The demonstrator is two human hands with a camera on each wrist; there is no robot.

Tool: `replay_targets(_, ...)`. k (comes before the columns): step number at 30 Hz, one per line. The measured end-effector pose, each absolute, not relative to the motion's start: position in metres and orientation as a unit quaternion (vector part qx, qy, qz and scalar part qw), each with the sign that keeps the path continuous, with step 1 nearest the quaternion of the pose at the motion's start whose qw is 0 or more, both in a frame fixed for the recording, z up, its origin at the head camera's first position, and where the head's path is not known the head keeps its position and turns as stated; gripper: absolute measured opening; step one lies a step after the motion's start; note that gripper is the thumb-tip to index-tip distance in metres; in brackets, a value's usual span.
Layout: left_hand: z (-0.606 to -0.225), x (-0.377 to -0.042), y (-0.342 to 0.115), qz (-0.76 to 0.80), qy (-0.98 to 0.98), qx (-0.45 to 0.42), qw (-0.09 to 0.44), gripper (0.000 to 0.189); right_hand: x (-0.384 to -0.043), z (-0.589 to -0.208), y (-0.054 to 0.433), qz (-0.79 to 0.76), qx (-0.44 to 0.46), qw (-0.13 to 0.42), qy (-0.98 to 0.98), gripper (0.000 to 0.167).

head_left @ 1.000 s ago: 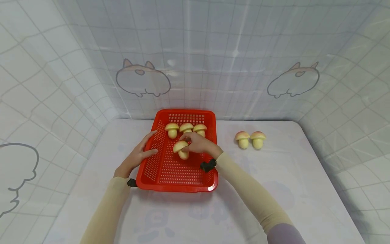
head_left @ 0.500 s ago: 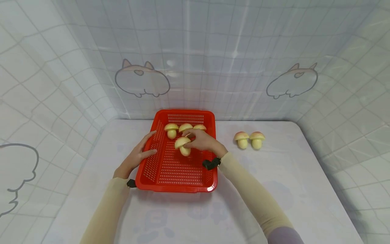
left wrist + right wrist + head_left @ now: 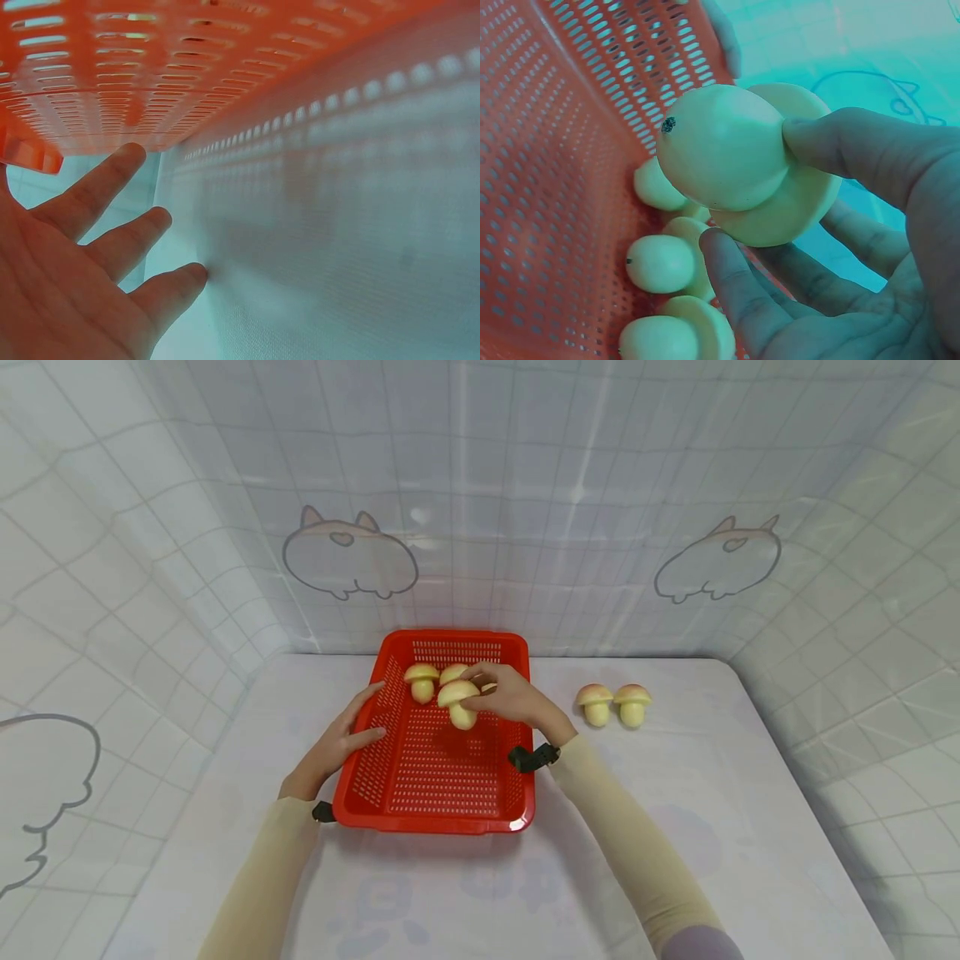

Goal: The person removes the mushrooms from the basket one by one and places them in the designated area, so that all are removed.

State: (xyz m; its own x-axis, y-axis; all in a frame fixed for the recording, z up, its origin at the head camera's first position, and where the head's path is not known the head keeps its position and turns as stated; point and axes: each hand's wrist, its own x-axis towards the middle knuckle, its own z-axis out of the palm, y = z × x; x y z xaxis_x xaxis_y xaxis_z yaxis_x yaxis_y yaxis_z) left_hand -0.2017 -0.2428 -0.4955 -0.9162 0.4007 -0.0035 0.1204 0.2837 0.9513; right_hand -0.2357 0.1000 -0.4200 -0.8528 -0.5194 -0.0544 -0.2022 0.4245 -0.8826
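In the head view, a red perforated basket (image 3: pixel 435 824) stands on the white table. My right hand (image 3: pixel 510 693) pinches a mushroom (image 3: pixel 461 703) with a pale yellow stem and pink-tinged cap, held up over the basket. The right wrist view shows the thumb on one side of this mushroom (image 3: pixel 720 146) and fingertips on the other, its stem end towards the camera. Behind it, more mushrooms sit in a row, including one mushroom (image 3: pixel 422 683) at the left. My left hand (image 3: pixel 333 747) rests at the basket's left rim, thumb over the edge; straight fingers (image 3: pixel 124 244) spread outside the wall.
Two mushrooms, a left one (image 3: pixel 596 704) and a right one (image 3: pixel 633 704), stand side by side on the table (image 3: pixel 637 860) right of the basket. A grid-patterned sheet (image 3: pixel 525 527) with animal drawings rises behind the table and along both sides.
My right hand has moved up and away towards the back row with the mushroom, which now stands straighter and overlaps that row. The left hand and basket have stayed put.
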Motion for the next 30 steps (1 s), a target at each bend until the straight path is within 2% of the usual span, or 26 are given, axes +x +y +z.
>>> replay_targets(20, -0.494, -0.201, -0.241, 0.577, 0.791, 0.159, 0.126, 0.073, -0.233, -0.409, 0.131, -0.529, -0.2, 0.121, 0.816, 0.041)
replay_targets(27, -0.496, -0.202, -0.243, 0.574, 0.793, 0.161, 0.127, 0.074, -0.23, -0.406, 0.149, -0.538, -0.188, 0.121, 0.813, 0.05)
replay_targets(30, -0.497, -0.203, -0.244, 0.571, 0.795, 0.161, 0.124, 0.074, -0.23, -0.403, 0.156, -0.537, -0.19, 0.112, 0.814, 0.047)
